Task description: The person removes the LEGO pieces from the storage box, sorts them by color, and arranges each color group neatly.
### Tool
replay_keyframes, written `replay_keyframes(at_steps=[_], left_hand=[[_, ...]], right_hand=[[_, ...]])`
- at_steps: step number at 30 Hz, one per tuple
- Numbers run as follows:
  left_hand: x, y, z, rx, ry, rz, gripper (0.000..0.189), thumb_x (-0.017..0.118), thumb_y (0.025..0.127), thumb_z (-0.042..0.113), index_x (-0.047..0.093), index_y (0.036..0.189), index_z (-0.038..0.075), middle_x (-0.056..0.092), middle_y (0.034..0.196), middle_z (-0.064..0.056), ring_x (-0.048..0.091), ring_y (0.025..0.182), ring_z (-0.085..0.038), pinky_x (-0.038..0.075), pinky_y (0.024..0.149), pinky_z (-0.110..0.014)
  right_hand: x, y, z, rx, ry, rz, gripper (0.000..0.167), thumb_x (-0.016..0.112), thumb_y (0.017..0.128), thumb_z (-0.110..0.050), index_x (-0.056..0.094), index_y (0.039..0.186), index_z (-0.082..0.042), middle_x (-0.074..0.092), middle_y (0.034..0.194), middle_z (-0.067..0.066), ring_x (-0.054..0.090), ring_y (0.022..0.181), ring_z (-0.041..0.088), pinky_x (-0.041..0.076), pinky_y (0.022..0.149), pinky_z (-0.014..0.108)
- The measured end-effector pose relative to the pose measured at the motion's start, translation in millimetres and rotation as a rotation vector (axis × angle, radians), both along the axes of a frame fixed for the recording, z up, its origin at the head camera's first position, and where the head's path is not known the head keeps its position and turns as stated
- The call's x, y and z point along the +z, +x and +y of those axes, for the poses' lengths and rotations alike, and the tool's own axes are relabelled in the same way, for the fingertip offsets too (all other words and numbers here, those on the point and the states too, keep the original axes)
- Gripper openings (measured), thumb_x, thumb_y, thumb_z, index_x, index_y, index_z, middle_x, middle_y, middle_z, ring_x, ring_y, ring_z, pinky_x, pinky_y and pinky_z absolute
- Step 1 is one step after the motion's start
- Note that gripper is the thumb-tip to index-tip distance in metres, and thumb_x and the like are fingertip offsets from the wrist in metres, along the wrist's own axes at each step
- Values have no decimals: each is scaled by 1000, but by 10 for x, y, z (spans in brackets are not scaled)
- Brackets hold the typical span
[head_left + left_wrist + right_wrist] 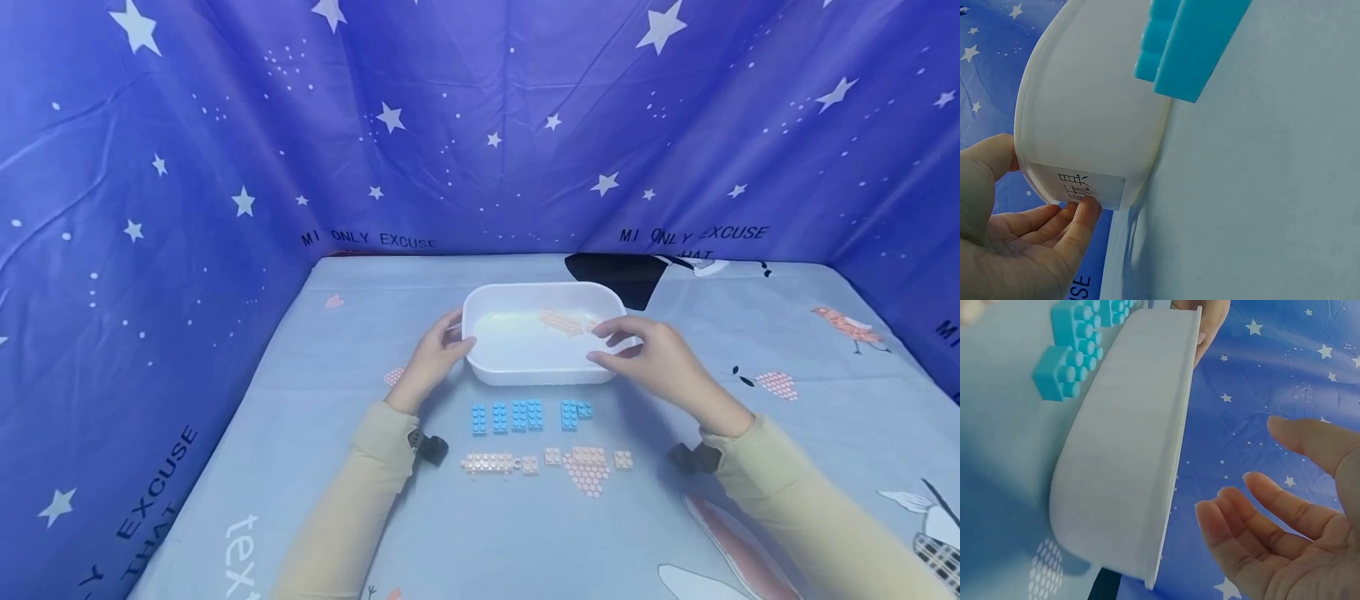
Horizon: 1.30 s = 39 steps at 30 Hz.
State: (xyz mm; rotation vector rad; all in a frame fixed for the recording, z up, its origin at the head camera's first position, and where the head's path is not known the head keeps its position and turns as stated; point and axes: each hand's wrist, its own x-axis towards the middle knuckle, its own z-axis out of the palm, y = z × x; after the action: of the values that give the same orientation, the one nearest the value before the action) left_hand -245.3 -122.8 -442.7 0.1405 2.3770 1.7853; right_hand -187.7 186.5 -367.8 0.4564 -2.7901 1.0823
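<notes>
A white plastic tub [540,375] stands on the cloth between both hands. My left hand [442,350] grips its left end, thumb over the rim and fingers against the labelled outer wall [1104,187]. The right hand [648,354] is over the tub's right end, its fingers loosely bent; in the right wrist view nothing lies between thumb and fingers [1266,531]. Inside the tub, toward the back right, are pale orange pieces [562,323], partly hidden by the right hand.
Blue toy bricks [519,416] form a row just in front of the tub. Nearer lies a row of pale pink bricks [588,456], with a longer studded piece [489,462] at its left. A starry blue curtain [495,167] hangs behind and beside the patterned cloth [300,358].
</notes>
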Motion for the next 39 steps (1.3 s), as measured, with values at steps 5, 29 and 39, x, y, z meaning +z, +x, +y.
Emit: replay_keyframes(at_steps=[5,29,39], left_hand=[[5,-21,6,12,-12,-13,62,62,94,23,36,149,20,41,151,-9,48,133,-31,43,109,-48],[5,-3,14,16,11,5,61,64,93,21,38,148,18,45,149,-12,50,131,-33,44,108,-48],[10,5,13,30,-7,0,63,64,92,23,38,149,20,43,150,-9,49,132,-30,44,108,-47]], right_hand=[[-38,-207,-77,-20,0,-68,34,77,82,-20,69,111,-4,69,110,15,64,97,27,60,82,42],[-361,-855,-179,-80,156,-246,43,70,85,-14,60,121,7,65,113,26,63,102,36,51,91,46],[-483,-999,-222,-44,197,-229,42,72,77,-4,62,114,12,66,105,27,61,96,34,53,88,44]])
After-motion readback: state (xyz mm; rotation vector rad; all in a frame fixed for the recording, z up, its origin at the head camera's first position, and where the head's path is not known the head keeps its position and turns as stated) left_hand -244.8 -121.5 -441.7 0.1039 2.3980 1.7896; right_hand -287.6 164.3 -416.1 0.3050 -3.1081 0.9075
